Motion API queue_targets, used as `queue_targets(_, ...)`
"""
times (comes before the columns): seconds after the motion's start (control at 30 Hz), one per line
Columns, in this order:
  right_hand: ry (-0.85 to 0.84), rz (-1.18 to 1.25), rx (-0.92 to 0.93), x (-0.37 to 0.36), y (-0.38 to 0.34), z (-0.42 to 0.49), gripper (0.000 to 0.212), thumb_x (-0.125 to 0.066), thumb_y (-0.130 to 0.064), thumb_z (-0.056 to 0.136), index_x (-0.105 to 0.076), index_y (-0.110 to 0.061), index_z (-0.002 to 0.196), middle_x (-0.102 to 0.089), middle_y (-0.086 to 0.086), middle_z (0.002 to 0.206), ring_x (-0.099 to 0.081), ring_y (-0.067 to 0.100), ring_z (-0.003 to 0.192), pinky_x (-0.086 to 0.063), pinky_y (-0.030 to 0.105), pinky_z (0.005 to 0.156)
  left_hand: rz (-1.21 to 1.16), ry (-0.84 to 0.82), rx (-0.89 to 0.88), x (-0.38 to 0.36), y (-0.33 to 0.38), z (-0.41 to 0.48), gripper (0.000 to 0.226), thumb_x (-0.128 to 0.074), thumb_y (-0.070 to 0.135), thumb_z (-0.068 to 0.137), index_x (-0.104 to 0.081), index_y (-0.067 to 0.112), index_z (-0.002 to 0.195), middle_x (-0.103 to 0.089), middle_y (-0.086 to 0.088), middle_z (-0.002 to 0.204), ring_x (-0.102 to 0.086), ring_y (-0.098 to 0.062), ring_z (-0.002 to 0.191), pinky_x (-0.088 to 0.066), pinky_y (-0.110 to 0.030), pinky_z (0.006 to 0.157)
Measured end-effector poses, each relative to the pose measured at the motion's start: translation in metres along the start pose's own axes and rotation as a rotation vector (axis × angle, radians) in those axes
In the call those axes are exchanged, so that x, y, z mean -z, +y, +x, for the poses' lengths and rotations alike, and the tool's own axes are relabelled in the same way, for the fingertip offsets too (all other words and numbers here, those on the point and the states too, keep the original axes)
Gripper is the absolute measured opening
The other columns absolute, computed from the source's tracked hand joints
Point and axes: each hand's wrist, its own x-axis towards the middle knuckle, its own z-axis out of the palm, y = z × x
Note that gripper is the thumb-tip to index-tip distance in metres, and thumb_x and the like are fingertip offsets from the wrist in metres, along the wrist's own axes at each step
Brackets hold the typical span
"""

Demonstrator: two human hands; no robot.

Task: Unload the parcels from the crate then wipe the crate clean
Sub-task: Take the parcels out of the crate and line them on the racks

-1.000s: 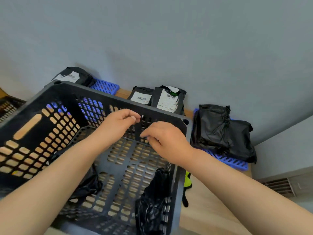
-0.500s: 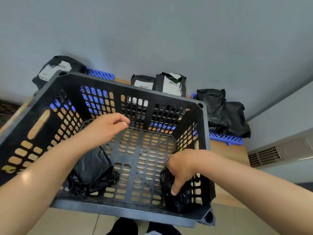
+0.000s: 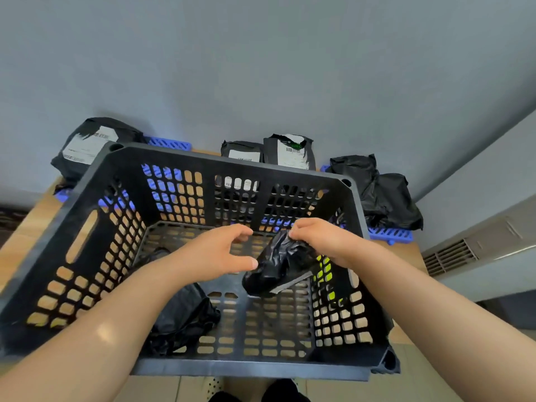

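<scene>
Lower left of centre: one black parcel [image 3: 179,317] lies in the crate [image 3: 87,198], not yet unloaded. Centre: my left hand [image 3: 220,253], half-open, holds nothing. Right of centre: my right hand [image 3: 322,242] pinches a small parcel [image 3: 275,271] above the crate floor. Behind the crate: unloaded parcels [image 3: 287,152]. Wiping not begun.

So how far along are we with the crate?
Done: several unloaded parcels stand against the wall behind the crate. In hand: the right hand pinches a small black parcel raised inside it, the left hand open beside. Left: a second black parcel lies on the crate floor, and wiping is not started.
</scene>
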Motion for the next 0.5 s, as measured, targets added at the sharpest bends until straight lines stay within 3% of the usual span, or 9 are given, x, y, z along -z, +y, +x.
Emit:
queue_targets(0.13, 0.09, 0.519, -0.046, 0.002, -0.002, -0.002, 0.024, -0.043, -0.013, 0.096, -0.062, -0.011, 0.081, -0.063, 0.01, 0.082, -0.061, 0.026, 0.079, -0.051, 0.037, 0.076, -0.061, -0.037, -0.012, 0.002, -0.002, 0.0, 0.089, -0.072, 0.045, 0.075, -0.021, 0.032, 0.147, -0.042, 0.015, 0.139, -0.052, -0.006, 0.114, -0.047, -0.031, 0.096)
queue_targets(0.23, 0.103, 0.675, -0.051, 0.0, -0.005, -0.004, 0.03, -0.04, -0.014, 0.098, -0.067, -0.01, 0.085, -0.069, 0.007, 0.082, -0.065, 0.025, 0.08, -0.054, 0.037, 0.075, -0.142, 0.061, 0.019, 0.005, -0.003, 0.001, 0.09, -0.074, 0.043, 0.071, -0.023, 0.033, 0.144, -0.051, 0.011, 0.129, -0.058, -0.008, 0.106, -0.051, -0.034, 0.092)
queue_targets(0.33, 0.097, 0.768, -0.07, -0.003, -0.009, -0.006, 0.033, -0.039, -0.016, 0.098, -0.068, -0.009, 0.085, -0.072, 0.01, 0.09, -0.068, 0.026, 0.085, -0.054, 0.039, 0.079, -0.174, 0.183, 0.045, 0.009, 0.001, 0.001, 0.065, -0.071, 0.038, 0.079, -0.039, 0.029, 0.135, -0.053, 0.01, 0.124, -0.056, -0.01, 0.109, -0.048, -0.031, 0.093)
queue_targets(0.4, 0.115, 0.815, -0.07, -0.005, -0.009, -0.003, 0.032, -0.041, -0.022, 0.098, -0.068, -0.006, 0.099, -0.07, 0.013, 0.107, -0.067, 0.029, 0.096, -0.053, 0.041, 0.088, -0.218, 0.219, 0.045, 0.011, 0.004, 0.0, 0.039, -0.069, 0.035, 0.082, -0.052, 0.027, 0.117, -0.062, 0.009, 0.109, -0.06, -0.009, 0.098, -0.05, -0.03, 0.087)
queue_targets(0.5, 0.114, 0.91, -0.053, -0.006, -0.006, 0.002, 0.053, -0.037, -0.049, 0.098, -0.059, -0.006, 0.12, -0.067, 0.014, 0.117, -0.064, 0.031, 0.108, -0.047, 0.046, 0.096, -0.278, 0.313, 0.063, 0.01, 0.005, 0.0, 0.022, -0.066, 0.037, 0.085, -0.059, 0.025, 0.102, -0.065, 0.008, 0.096, -0.063, -0.008, 0.089, -0.053, -0.029, 0.08)
